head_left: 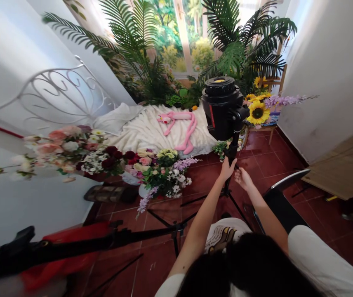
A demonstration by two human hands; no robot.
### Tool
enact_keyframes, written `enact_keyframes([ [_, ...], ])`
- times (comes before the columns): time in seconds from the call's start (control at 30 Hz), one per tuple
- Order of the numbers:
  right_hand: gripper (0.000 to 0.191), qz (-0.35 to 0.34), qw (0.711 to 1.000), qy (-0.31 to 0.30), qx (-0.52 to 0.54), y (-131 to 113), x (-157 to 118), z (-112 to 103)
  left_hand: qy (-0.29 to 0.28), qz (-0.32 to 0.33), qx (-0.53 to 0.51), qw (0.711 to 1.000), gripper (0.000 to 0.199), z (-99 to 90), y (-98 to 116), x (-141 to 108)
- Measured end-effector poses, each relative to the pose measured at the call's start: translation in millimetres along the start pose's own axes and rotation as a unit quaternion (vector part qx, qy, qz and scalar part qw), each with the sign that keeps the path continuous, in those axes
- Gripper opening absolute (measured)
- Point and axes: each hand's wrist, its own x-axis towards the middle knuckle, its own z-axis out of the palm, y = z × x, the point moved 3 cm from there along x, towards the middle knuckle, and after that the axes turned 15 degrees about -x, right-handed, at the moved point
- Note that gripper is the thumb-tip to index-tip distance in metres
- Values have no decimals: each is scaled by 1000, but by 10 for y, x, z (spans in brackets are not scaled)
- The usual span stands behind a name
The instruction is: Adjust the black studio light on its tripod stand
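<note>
A black studio light [221,109] stands upright on a black light stand [227,185], in the middle right of the view. My left hand [227,169] is wrapped round the stand's pole just below the light. Close beside it on the right, my right hand [241,178] has its fingers curled together at a small dark knob [237,166] on the pole. The fingertips of my right hand are small in the view, but they meet at the knob.
Artificial flowers [164,169] and a bed with a pink plush toy [181,116] lie ahead. A black boom arm [80,246] crosses the lower left. Sunflowers [257,112] and a black chair [283,206] are at the right. Tripod legs spread over red tiles.
</note>
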Motion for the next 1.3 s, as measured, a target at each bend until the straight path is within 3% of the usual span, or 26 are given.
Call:
enact_keyframes([
  [0.1, 30, 25, 997, -65, 29, 47, -40, 54, -13, -3, 1, 1000, 57, 5, 32, -6],
  [0.27, 27, -45, 998, -9, 33, 87, -87, 12, -17, -17, 1, 1000, 60, 4, 55, -13],
  [0.47, 40, 19, 988, -32, 148, -1, -32, 22, -16, -18, -3, 1000, 60, 11, 42, 0],
  [0.57, 33, 43, 974, -56, 214, -71, -42, 72, -14, -20, -9, 1000, 59, 7, 58, 3],
  [0.77, 28, -6, 945, -135, 297, -157, -118, 113, -13, -23, -23, 999, 59, 9, 101, 0],
  [1.07, 28, 10, 895, -139, 424, -149, -44, 132, -26, -26, -39, 999, 51, 1, 81, 22],
  [1.2, 26, -2, 905, -92, 414, -139, -7, 247, 14, -47, -50, 998, 50, -226, -44, -206],
  [1.3, 25, 2, 932, -70, 356, -43, -3, 383, 16, -95, -34, 995, 50, -674, -263, -773],
])
